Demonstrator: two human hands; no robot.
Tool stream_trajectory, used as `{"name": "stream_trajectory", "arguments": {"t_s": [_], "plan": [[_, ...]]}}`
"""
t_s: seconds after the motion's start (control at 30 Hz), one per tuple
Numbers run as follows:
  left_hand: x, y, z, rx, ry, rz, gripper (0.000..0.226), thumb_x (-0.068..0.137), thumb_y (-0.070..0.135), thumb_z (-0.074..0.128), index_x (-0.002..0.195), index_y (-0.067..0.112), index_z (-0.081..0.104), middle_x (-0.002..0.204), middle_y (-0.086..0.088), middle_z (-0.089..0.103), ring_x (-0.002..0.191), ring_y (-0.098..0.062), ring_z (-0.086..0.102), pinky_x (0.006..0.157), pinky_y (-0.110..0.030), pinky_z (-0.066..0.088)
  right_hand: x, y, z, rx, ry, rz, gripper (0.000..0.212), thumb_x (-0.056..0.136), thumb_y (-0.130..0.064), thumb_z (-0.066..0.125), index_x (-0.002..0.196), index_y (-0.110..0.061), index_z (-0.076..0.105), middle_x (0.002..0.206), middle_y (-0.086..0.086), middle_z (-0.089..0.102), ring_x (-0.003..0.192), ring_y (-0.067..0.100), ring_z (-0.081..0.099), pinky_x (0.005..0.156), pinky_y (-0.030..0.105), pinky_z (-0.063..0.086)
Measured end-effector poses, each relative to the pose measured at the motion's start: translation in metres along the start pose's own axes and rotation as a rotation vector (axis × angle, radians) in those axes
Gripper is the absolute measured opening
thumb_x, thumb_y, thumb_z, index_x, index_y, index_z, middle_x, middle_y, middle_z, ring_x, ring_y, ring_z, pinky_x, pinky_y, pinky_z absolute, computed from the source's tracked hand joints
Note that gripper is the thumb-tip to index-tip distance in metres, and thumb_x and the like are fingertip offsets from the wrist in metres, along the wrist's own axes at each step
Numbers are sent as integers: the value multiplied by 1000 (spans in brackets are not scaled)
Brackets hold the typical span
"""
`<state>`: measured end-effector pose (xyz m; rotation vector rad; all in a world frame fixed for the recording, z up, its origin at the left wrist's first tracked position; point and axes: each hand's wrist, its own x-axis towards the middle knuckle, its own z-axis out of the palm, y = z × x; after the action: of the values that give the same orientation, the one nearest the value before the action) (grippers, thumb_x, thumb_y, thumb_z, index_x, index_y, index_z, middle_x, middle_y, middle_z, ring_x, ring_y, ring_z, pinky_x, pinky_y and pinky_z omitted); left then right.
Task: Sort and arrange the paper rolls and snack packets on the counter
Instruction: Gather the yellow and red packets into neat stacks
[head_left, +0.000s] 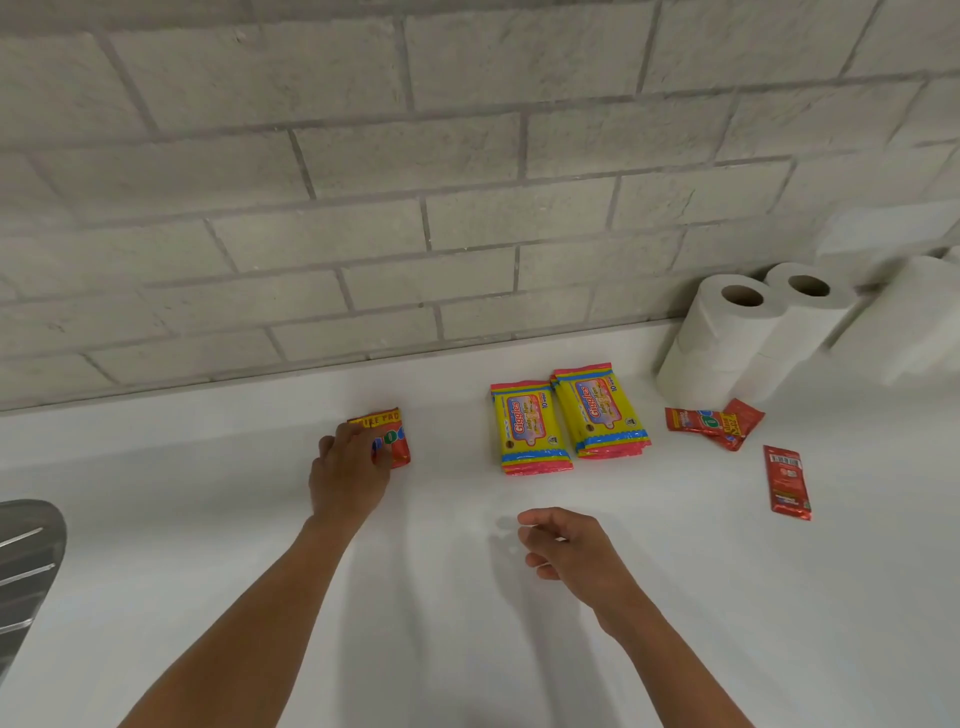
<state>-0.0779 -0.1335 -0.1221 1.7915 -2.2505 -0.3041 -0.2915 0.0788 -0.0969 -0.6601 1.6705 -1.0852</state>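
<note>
Right hand (563, 545) hovers above the white counter (467, 623), fingers loosely curled, holding nothing. Left hand (349, 475) presses fingers down on a small red packet (397, 441) lying flat on the counter. Beyond: two yellow snack packet stacks (566, 418) side by side; loose red sachets (727, 423) and a single sachet (787, 482) to the right. Farthest right, paper rolls (737, 332) stand stacked against the brick wall (363, 208).

Bright, even overhead light; soft double shadows on the counter (467, 649) below the right hand's fingers (535, 519); wide-angle bending and blur at right edge.
</note>
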Motion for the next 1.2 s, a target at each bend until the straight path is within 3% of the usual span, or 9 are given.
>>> {"name": "stream_trajectory", "arguments": {"t_s": [0.1, 0.57, 0.77, 0.9, 1.03, 1.2], "plan": [[-9, -1, 3, 34, -6, 37, 37, 98, 35, 52, 132, 26, 61, 136, -2, 56, 115, -31, 50, 87, -41, 45, -1, 1, -2, -4, 7, 0, 11, 91, -19, 68, 100, -22, 74, 86, 1, 72, 76, 19, 71, 68, 23, 57], [-14, 7, -7, 41, -86, 13, 42, 98, 37, 49, 139, 25, 54, 143, -3, 51, 124, -33, 46, 94, -44, 44, -6, -1, -42, 22, 67, -15, 11, 91, -17, 68, 98, -21, 75, 88, 3, 73, 73, 17, 70, 66, 24, 57], [-27, 34, -11, -37, -43, 11, 36, 94, 30, 54, 129, 28, 61, 135, -3, 57, 121, -34, 47, 93, -44, 45, 0, -4, -85, 22, 132, -36, 11, 92, -17, 68, 100, -18, 74, 93, 6, 74, 75, 19, 70, 69, 27, 57], [-39, 57, -12, -102, 16, 43, 29, 93, 28, 58, 121, 28, 66, 128, 2, 62, 124, -27, 49, 101, -41, 43, 8, -2, -123, -12, 203, -44, 11, 92, -16, 67, 99, -19, 74, 91, 4, 74, 73, 17, 70, 66, 24, 56], [-52, 81, -12, -119, 43, 56, 28, 94, 30, 59, 121, 28, 66, 128, 2, 60, 123, -26, 51, 98, -41, 45, 21, 2, -166, -113, 274, -61, 13, 93, -13, 64, 99, -19, 73, 90, 2, 74, 72, 16, 70, 63, 22, 56], [-66, 111, -10, -135, 43, 45, 28, 95, 30, 59, 122, 27, 66, 128, 2, 61, 124, -26, 50, 97, -42, 46, 51, -4, -215, -287, 420, -83, 14, 94, -17, 60, 103, -14, 71, 96, 7, 72, 84, 27, 69, 80, 42, 58]]}}
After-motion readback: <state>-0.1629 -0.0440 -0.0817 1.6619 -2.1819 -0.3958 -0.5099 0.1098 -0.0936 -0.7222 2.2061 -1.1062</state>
